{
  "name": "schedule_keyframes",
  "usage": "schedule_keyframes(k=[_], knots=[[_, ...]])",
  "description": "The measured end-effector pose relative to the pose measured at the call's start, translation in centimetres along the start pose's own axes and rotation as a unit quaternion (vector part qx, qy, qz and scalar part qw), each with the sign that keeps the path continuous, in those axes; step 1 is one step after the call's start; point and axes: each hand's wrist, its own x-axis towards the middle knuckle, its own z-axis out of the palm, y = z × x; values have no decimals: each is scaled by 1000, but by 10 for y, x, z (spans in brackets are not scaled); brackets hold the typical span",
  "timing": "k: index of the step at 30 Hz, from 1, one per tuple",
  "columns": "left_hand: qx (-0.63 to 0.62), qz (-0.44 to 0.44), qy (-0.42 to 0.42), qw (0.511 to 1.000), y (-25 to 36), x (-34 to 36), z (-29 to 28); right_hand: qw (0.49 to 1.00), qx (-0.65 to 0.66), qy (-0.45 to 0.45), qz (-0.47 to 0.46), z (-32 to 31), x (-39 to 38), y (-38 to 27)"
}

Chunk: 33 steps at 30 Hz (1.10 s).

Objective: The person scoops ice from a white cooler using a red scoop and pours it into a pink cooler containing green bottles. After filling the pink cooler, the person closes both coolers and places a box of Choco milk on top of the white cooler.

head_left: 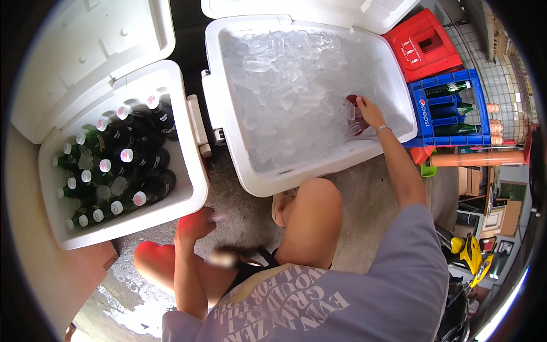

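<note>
My right hand (371, 114) grips the rim of a dark red scoop (359, 126) in the right part of a large open white cooler (319, 179). Clear ice pieces lie in the scoop, and a broad bed of ice (285, 108) surrounds it. Which kind of scoop it is cannot be made out fully. Near the front edge of a smaller white cooler (196, 196), my left hand (195, 223) is closed above my knee. A pale, blurred thing pokes out of its fingers. Several dark bottles (131, 165) with white caps stand in the smaller cooler, with some ice among them.
Both cooler lids (85, 51) are raised. Right of the large cooler are a red crate (424, 45) and a blue crate (420, 114) holding green bottles (450, 89). A yellow and black motorbike (470, 253) stands farther right. The concrete floor (364, 199) looks wet at lower left.
</note>
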Motion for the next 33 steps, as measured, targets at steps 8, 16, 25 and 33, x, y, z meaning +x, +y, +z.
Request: schedule_keyframes(k=[8,16,25,33], knots=[[26,42,8,999,-15,-9,10,995,67,-50,-49,-21,-27,-6],[-22,63,11,998,-6,10,5,977,212,0,20,1,7,-20],[7,33,8,999,-2,5,2,899,402,-147,92,11,-17,-35],[16,35,18,999,-23,-6,4,852,418,-288,126,-8,-33,-54]])
